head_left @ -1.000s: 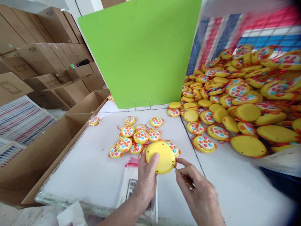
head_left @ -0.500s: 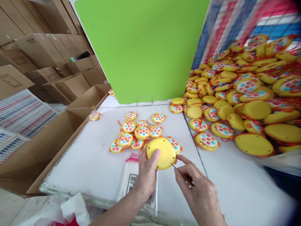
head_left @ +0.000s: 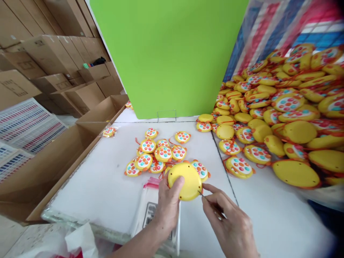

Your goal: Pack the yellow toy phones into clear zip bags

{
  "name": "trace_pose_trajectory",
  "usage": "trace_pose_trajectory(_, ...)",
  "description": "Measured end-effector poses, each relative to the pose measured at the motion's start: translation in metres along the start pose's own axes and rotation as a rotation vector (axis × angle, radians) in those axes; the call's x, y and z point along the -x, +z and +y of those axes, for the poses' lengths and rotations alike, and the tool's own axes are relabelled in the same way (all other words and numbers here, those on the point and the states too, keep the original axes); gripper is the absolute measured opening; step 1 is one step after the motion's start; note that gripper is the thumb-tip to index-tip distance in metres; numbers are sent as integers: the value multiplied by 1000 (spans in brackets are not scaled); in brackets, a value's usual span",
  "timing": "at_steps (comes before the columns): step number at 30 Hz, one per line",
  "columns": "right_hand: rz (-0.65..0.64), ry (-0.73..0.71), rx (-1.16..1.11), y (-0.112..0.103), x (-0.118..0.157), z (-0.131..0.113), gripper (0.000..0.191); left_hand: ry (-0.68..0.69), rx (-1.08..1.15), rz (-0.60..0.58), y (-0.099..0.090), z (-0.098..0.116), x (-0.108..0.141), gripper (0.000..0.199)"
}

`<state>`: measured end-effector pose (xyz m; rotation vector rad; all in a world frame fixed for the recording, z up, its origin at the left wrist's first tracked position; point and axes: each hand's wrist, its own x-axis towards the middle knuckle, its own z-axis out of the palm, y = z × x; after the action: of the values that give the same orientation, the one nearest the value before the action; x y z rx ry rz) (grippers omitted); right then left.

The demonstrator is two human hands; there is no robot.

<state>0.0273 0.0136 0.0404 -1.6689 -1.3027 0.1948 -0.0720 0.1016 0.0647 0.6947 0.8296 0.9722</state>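
My left hand (head_left: 170, 199) grips a yellow turtle-shaped toy (head_left: 186, 182), thumb across its back. That plain back faces me and has small dark holes near its rim. In my right hand (head_left: 228, 218) is a thin, pointed metal tool (head_left: 206, 200), pinched between the fingers. Its tip meets the toy's lower right edge, close to one hole; the rest is mostly hidden by the fingers. Just beyond the held toy lies a loose pile of similar toys (head_left: 163, 153), most with white faces and coloured dots up. A clear pouch with a pink zip (head_left: 152, 183) lies under my left forearm.
A large heap of the same toys (head_left: 288, 100) fills the right side. Behind the white table (head_left: 96, 186) stands a green board (head_left: 169, 57). An open cardboard box (head_left: 61, 161) borders the left edge, with one wrapped toy (head_left: 109, 132) near it. Stacked cartons (head_left: 67, 53) stand behind.
The view has shifted slightly. Both hands and the held toy sit a little lower in the picture, and the tool tip stays at the toy's lower right edge.
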Motion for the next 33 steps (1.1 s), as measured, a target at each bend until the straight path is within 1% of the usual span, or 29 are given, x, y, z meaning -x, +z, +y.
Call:
trace_pose_trajectory(6,-12,-11,-15,6,-2,3,18,30,-4,14,-4,-1,-5,38)
trace_pose_trajectory(10,-29,21,9,4,-5,0,16,2,19,27,-7,-3,-5,41)
trace_pose_trajectory(14,-26,8,-2,5,-4,-1,18,6,13,32,-8,-3,-5,37)
trace_pose_trajectory(19,-26,25,10,5,-5,-2,16,-11,36,-1,-8,-1,-5,38)
trace_pose_trajectory(24,-28,25,-5,6,-5,-6,18,-18,51,22,-7,0,-6,37)
trace_pose_trajectory(28,-9,62,-35,7,-4,-5,17,-38,79,-7,-6,1,-7,43)
trace_pose_trajectory(33,-35,38,-22,6,-3,-3,16,-61,78,19,-6,0,-8,41)
